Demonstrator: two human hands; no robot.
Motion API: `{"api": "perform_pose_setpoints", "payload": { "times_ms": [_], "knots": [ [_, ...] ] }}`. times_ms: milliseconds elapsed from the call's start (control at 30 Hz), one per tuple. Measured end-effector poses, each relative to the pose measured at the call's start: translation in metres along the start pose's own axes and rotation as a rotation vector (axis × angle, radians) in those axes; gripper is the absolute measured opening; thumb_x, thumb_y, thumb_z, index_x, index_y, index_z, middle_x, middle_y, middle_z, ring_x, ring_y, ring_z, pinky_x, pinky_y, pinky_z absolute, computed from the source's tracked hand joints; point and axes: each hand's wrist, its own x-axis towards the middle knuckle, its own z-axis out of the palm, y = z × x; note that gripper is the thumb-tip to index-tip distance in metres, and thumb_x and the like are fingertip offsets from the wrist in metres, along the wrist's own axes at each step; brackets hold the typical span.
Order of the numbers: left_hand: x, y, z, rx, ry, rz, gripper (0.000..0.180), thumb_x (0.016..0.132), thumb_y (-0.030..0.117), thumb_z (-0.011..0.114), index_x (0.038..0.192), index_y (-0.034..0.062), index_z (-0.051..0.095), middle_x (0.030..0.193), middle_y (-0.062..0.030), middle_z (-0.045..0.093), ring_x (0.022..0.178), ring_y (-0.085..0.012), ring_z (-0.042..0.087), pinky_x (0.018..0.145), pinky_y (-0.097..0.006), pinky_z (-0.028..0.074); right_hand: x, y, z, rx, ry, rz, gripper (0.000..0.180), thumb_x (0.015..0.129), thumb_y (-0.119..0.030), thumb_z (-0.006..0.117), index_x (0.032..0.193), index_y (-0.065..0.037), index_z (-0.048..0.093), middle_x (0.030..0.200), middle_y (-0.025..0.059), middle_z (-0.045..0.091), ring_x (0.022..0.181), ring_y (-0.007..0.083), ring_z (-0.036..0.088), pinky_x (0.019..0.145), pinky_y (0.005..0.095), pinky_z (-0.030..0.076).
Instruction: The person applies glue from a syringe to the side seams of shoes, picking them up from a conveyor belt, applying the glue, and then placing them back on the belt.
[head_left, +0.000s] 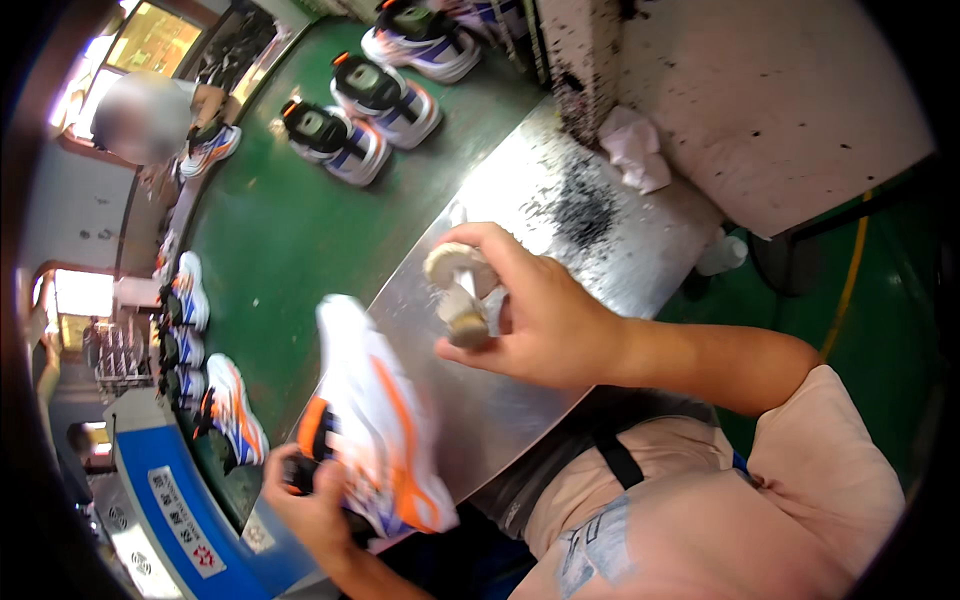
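Observation:
My left hand (315, 500) is closed on the heel and collar of a white running shoe (375, 410) with orange stripes and blue patches. The shoe stands tilted with its toe pointing up, over the left edge of a metal tabletop (480, 430); it is slightly blurred. In my right hand (550, 320), between thumb and fingers, is a pale dumbbell-shaped piece (462, 290) with two round, worn-looking ends joined by a short neck. I cannot make out its exact kind. It is held above the metal surface, to the right of the shoe and apart from it.
Similar shoes (385, 100) stand on a green surface (270, 250) beyond the metal top, with another row (232, 410) at left. Black crumbs (585, 205) and a crumpled white cloth (635, 150) lie by a stained pale panel (760, 90). A blue-and-white machine (180, 500) is lower left. Someone (145, 115) is at far left.

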Motion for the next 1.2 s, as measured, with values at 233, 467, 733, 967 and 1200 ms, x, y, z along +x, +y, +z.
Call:
{"api": "perform_pose_setpoints", "payload": {
  "times_ms": [233, 467, 733, 967, 1200],
  "knots": [
    [0.168, 0.000, 0.051, -0.218, -0.047, 0.216, 0.051, 0.074, 0.021, 0.067, 0.114, -0.0001, 0.042, 0.095, -0.0119, 0.053, 0.088, -0.0173, 0.050, 0.075, -0.027, 0.041, -0.050, 0.034, -0.076, -0.881, -0.039, -0.318, 0.068, 0.065, -0.039, 0.071, 0.115, -0.006, 0.040, 0.099, 0.0155, 0.051, 0.080, 0.0266, 0.057, 0.064, 0.0305, 0.048],
    [0.199, -0.010, 0.117, 0.232, -0.046, 0.384, 0.052, 0.082, 0.019, 0.058, 0.128, 0.0046, 0.038, 0.121, -0.0171, 0.045, 0.109, -0.0221, 0.047, 0.090, -0.031, 0.038, -0.051, 0.027, -0.078, -1.048, -0.162, -0.277, 0.068, 0.065, -0.040, 0.070, 0.116, -0.006, 0.042, 0.093, 0.0139, 0.050, 0.070, 0.0254, 0.057, 0.055, 0.0287, 0.047],
    [0.164, -0.152, -0.031, -0.121, 0.501, 0.220, 0.054, 0.076, 0.028, 0.065, 0.118, 0.0001, 0.047, 0.113, -0.0200, 0.050, 0.100, -0.0280, 0.052, 0.086, -0.035, 0.041, -0.066, -0.012, -0.069, -0.336, -0.284, 0.268, 0.070, 0.069, -0.039, 0.071, 0.121, -0.007, 0.038, 0.075, 0.0054, 0.053, 0.057, 0.0138, 0.050, 0.052, 0.0254, 0.042],
    [0.163, -0.296, -0.135, 0.724, 0.799, 0.109, 0.058, 0.070, 0.032, 0.071, 0.112, -0.0033, 0.052, 0.105, -0.0205, 0.057, 0.092, -0.0309, 0.056, 0.082, -0.037, 0.044, -0.111, -0.023, -0.091, 0.058, -0.125, 0.228, 0.073, 0.069, -0.037, 0.073, 0.123, -0.007, 0.035, 0.091, 0.0035, 0.052, 0.067, 0.0064, 0.046, 0.058, 0.0210, 0.040],
    [0.084, -0.133, 0.055, 0.241, 0.400, 0.370, 0.060, 0.070, 0.029, 0.072, 0.115, -0.0023, 0.047, 0.107, -0.0203, 0.055, 0.095, -0.0306, 0.054, 0.084, -0.038, 0.043, -0.114, 0.029, -0.051, -0.534, -0.080, -0.115, 0.071, 0.072, -0.047, 0.065, 0.121, -0.004, 0.037, 0.089, 0.0143, 0.054, 0.064, 0.0241, 0.057, 0.059, 0.0307, 0.045]
  ]
}}
